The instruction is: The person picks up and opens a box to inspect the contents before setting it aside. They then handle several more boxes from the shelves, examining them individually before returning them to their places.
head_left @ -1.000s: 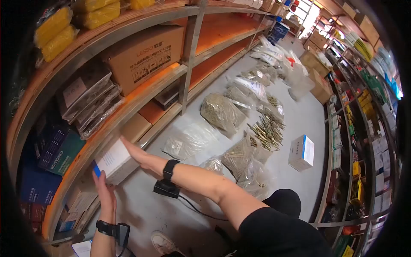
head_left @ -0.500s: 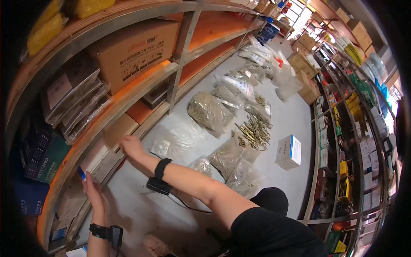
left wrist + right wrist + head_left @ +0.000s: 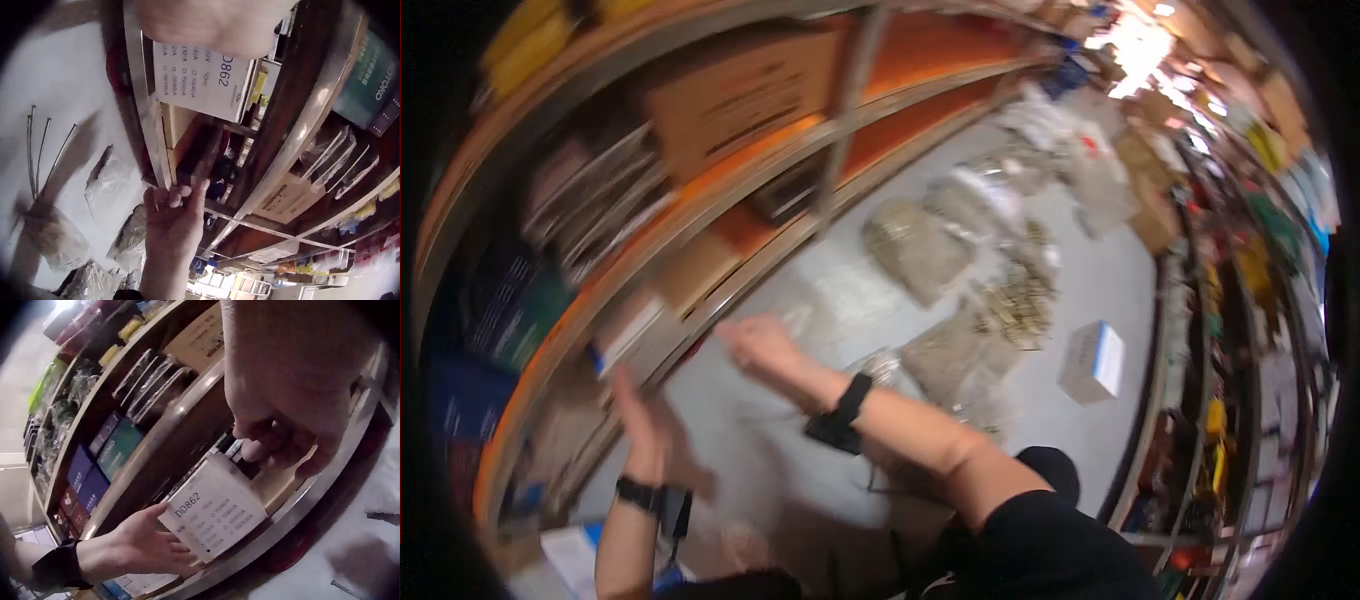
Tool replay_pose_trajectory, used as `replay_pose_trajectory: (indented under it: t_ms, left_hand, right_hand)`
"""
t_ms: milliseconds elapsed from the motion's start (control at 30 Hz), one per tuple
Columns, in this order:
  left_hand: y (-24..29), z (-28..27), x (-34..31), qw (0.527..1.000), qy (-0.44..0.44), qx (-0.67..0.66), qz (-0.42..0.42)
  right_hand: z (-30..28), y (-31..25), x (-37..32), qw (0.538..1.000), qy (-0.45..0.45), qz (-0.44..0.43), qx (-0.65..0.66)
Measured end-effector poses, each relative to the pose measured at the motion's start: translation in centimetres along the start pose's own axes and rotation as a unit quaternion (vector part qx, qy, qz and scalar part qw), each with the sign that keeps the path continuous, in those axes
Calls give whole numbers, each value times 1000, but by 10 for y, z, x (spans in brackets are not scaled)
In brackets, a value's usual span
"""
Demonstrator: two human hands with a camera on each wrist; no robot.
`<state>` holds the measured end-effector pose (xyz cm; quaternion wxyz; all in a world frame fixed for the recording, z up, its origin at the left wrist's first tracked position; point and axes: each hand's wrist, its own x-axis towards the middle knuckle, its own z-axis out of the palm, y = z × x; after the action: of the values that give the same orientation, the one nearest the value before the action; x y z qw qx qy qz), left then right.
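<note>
The white box [image 3: 215, 515] sits on the low shelf [image 3: 745, 280], its printed face outward; its long axis is unclear, and another box [image 3: 1092, 362] stands on the floor across from the shelf. The left hand [image 3: 640, 425] rests nearly straight fingers against the white box; the right hand's [image 3: 770, 350] fingers curl, holding nothing visible, near the shelf.

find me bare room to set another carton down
Grey floor between the plastic bags and the right-hand shelving, around the lone white carton; the orange shelf beyond the metal upright looks bare. Crowded: left shelving around the DD862 carton.
</note>
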<state>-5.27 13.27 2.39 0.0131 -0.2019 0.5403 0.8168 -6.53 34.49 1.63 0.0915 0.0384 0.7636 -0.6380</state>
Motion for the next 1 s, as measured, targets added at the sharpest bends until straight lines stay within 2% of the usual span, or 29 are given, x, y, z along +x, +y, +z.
replay_pose_trajectory:
  t_ms: [33, 67, 100, 133, 167, 233, 267, 367, 467, 600, 667, 700, 767, 867, 933, 1000]
  left_hand:
    - [11, 25, -17, 999, 39, 20, 13]
    - [-6, 10, -3, 998, 50, 22, 24]
    - [-2, 11, -7, 997, 54, 48, 13]
    - [0, 10, -8, 998, 29, 55, 33]
    - [-25, -35, 20, 990, 34, 136, -25]
    - [-6, -1, -1, 993, 63, 81, 54]
    - [0, -1, -6, 991, 77, 93, 56]
    - [3, 2, -9, 996, 34, 66, 49]
    - [0, 0, -7, 992, 32, 90, 84]
    - [-2, -6, 3, 989, 24, 129, 73]
    - [-4, -9, 9, 985, 16, 155, 78]
    - [-4, -9, 11, 983, 26, 159, 89]
    - [-1, -14, 18, 981, 39, 166, 93]
    - [4, -24, 47, 979, 59, 179, 76]
    - [3, -35, 71, 966, 75, 214, 124]
    - [7, -35, 83, 971, 94, 191, 113]
  right_hand:
    - [8, 25, 10, 979, 54, -196, -21]
    - [-3, -17, -14, 996, 1, -78, 34]
    - [-1, -25, -13, 994, 41, -84, -55]
    - [5, -3, 2, 999, 10, -24, 37]
    - [5, -14, -4, 997, -7, -21, 74]
    - [8, -13, -3, 998, -15, -45, 33]
    - [12, -14, -3, 998, -28, -42, 46]
    - [16, -22, -3, 999, -40, -31, 11]
    - [29, -28, 6, 987, -8, -124, -100]
    - [58, -31, 37, 976, 34, -155, -147]
    - [75, -25, 57, 950, 75, -258, -157]
    - [79, -27, 62, 953, 73, -253, -152]
    - [84, -30, 72, 977, 40, -163, -133]
    - [94, -34, 93, 973, 39, -198, -111]
    - [102, -35, 115, 971, 41, -200, -128]
    - [104, -34, 129, 968, 48, -202, -144]
